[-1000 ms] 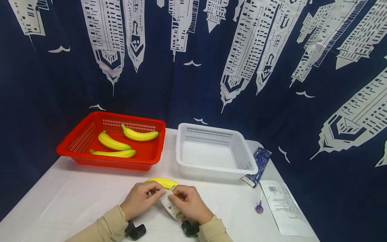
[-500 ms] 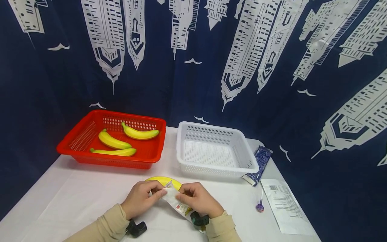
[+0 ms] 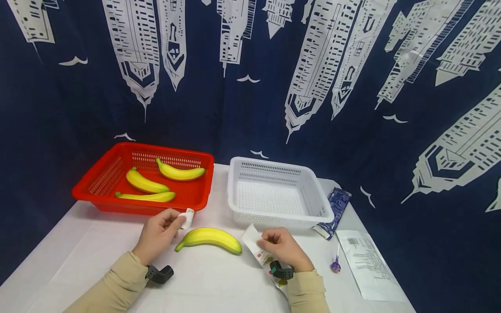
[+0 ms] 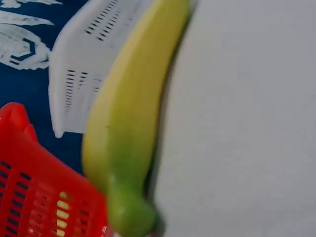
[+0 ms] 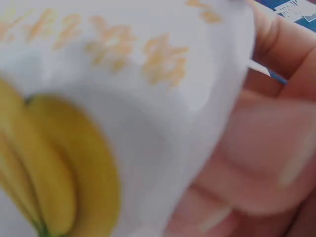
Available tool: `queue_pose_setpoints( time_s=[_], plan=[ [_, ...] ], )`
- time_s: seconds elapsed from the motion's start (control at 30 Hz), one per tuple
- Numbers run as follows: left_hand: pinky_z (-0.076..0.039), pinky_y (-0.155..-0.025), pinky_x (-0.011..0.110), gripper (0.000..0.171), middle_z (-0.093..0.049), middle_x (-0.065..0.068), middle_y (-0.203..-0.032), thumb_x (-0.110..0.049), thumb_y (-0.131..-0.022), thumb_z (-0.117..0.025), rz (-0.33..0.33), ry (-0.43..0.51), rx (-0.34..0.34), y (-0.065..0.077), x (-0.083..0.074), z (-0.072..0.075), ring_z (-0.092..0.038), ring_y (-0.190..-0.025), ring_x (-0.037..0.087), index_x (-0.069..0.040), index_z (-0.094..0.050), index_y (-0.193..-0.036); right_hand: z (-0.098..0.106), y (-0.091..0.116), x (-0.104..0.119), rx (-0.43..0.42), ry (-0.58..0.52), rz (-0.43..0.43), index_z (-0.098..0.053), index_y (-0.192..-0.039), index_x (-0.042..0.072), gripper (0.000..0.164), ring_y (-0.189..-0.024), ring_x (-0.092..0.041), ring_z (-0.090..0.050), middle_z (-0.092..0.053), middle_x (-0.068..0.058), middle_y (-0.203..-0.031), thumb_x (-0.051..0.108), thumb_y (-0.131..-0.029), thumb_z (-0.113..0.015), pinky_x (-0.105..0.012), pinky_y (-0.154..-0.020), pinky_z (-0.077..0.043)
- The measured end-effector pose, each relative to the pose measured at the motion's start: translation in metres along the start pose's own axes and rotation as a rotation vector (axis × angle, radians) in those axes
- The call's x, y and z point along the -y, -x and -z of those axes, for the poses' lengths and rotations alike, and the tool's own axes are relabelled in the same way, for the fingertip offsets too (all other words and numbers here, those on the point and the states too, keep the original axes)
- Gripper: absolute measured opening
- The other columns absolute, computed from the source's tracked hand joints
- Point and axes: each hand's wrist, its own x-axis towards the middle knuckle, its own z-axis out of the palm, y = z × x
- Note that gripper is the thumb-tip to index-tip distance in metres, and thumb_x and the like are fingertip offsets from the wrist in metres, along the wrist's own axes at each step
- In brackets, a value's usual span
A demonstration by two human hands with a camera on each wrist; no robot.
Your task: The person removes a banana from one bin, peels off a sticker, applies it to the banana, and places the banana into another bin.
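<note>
In the head view my left hand [image 3: 158, 234] pinches a small white torn-off strip [image 3: 188, 218] near the front of the red basket [image 3: 146, 211]. My right hand [image 3: 285, 247] grips a white packet [image 3: 251, 238] between thumb and fingers, and its lower part hangs beside the wrist. Printed bananas and orange lettering show on the packet [image 5: 163, 123] in the right wrist view. Between the two hands a yellow banana [image 3: 209, 237] lies on the white table, its green stem end to the left. This banana [image 4: 131, 103] fills the middle of the left wrist view; the left hand is out of that frame.
Several bananas [image 3: 181, 174] lie in the red basket at the back left. Beside it stands a white basket [image 3: 279, 219]. A dark blue packet [image 3: 337, 208], a purple lollipop [image 3: 335, 265] and a flat white printed wrapper [image 3: 368, 267] lie along the table's right side.
The hands have moved apart. A strip has come off the packet and gone left and up with the left hand, while the right hand carried the packet right, uncovering the banana.
</note>
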Motion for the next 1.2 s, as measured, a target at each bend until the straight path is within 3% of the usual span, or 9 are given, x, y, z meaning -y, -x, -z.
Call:
queue_pose_setpoints(
  time_s=[0.13,0.27,0.4,0.53,0.67,0.8,0.97,1.07,1.2],
  plan=[
    [-0.046,-0.049,0.026,0.008,-0.060,0.001,-0.069,-0.017,-0.096,-0.074,-0.025,0.019,0.122,0.004,0.003,-0.007,-0.056,-0.057,0.012,-0.012,-0.068,-0.094,-0.002,-0.002,-0.002,-0.023,0.136,-0.061,-0.066,-0.074,0.009,0.022,-0.054,-0.001,-0.039,-0.048,0.009,-0.062,0.016,-0.093,-0.074,-0.019,-0.051,-0.034],
    [-0.046,-0.050,0.025,0.008,-0.058,-0.005,-0.068,-0.017,-0.096,-0.074,-0.090,0.024,0.177,0.009,0.003,-0.014,-0.054,-0.056,0.008,-0.017,-0.067,-0.091,-0.007,-0.005,-0.003,-0.127,0.311,-0.153,-0.066,-0.076,0.018,0.020,-0.055,-0.003,-0.042,-0.051,0.010,-0.063,0.023,-0.091,-0.077,-0.021,-0.053,-0.037],
    [-0.047,-0.050,0.026,0.007,-0.061,0.002,-0.066,-0.015,-0.096,-0.073,-0.102,0.033,0.228,0.012,0.007,-0.017,-0.054,-0.055,0.006,-0.017,-0.068,-0.091,-0.012,-0.006,-0.004,-0.203,0.390,-0.165,-0.064,-0.075,0.021,0.022,-0.055,-0.004,-0.041,-0.046,0.011,-0.061,0.026,-0.089,-0.079,-0.022,-0.053,-0.036],
    [-0.047,-0.048,0.026,0.005,-0.063,0.012,-0.068,-0.016,-0.097,-0.072,-0.077,0.040,0.261,0.013,0.008,-0.019,-0.057,-0.054,0.011,-0.019,-0.069,-0.095,-0.021,-0.008,-0.001,-0.257,0.400,-0.140,-0.066,-0.076,0.021,0.019,-0.052,-0.004,-0.036,-0.043,0.010,-0.058,0.025,-0.090,-0.079,-0.021,-0.049,-0.032],
    [-0.049,-0.049,0.026,0.004,-0.063,0.007,-0.068,-0.019,-0.097,-0.073,-0.082,-0.004,0.236,0.012,0.008,-0.019,-0.060,-0.056,0.014,-0.022,-0.070,-0.096,-0.031,-0.013,0.001,-0.281,0.412,-0.117,-0.074,-0.087,0.017,0.010,-0.052,-0.003,-0.041,-0.051,0.010,-0.062,0.023,-0.095,-0.074,-0.020,-0.046,-0.036],
    [-0.048,-0.052,0.025,0.006,-0.064,-0.002,-0.067,-0.024,-0.095,-0.076,-0.083,-0.102,0.171,0.011,0.007,-0.020,-0.060,-0.057,0.009,-0.023,-0.070,-0.096,-0.039,-0.016,0.001,-0.266,0.449,-0.115,-0.077,-0.096,0.013,0.010,-0.054,-0.003,-0.047,-0.061,0.010,-0.070,0.020,-0.098,-0.070,-0.021,-0.046,-0.042],
    [-0.053,-0.065,0.024,0.008,-0.068,-0.012,-0.078,-0.026,-0.093,-0.078,-0.028,-0.239,0.073,0.009,0.007,-0.020,-0.061,-0.069,0.003,-0.025,-0.071,-0.097,-0.045,-0.017,0.003,-0.320,0.459,-0.081,-0.076,-0.101,0.009,0.009,-0.055,-0.001,-0.048,-0.064,0.007,-0.074,0.012,-0.095,-0.070,-0.020,-0.048,-0.043],
    [-0.059,-0.077,0.029,0.007,-0.072,-0.013,-0.090,-0.025,-0.093,-0.078,0.001,-0.241,0.058,0.008,0.008,-0.019,-0.065,-0.083,0.006,-0.024,-0.073,-0.097,-0.050,-0.017,0.008,-0.338,0.390,-0.036,-0.076,-0.103,0.008,0.011,-0.056,-0.002,-0.048,-0.069,0.005,-0.080,0.012,-0.094,-0.073,-0.020,-0.047,-0.043],
    [-0.059,-0.080,0.028,0.007,-0.073,-0.013,-0.094,-0.025,-0.093,-0.079,0.020,-0.208,0.096,0.007,0.012,-0.020,-0.067,-0.088,0.007,-0.025,-0.073,-0.097,-0.062,-0.017,0.015,-0.240,0.371,0.037,-0.077,-0.106,0.010,0.022,-0.060,-0.002,-0.051,-0.074,0.001,-0.096,0.023,-0.090,-0.081,-0.020,-0.053,-0.047]
  ],
)
